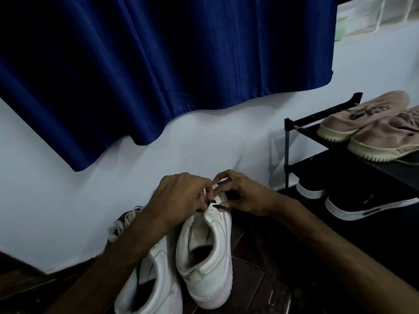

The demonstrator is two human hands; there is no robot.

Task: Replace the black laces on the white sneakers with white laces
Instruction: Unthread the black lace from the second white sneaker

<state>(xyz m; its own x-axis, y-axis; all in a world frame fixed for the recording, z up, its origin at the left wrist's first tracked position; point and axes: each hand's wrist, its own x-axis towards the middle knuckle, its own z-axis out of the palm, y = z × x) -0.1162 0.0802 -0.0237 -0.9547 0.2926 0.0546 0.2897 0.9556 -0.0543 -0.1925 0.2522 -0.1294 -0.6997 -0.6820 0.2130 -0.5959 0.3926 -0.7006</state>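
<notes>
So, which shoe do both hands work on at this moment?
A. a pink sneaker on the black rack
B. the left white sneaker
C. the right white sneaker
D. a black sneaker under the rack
C: the left hand and the right hand both grip at the eyelets of the right white sneaker; the left white sneaker stands beside it.

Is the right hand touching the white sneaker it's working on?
Touching. The head view shows the right hand resting its thumb on the white sneaker beside the black lace.
</notes>
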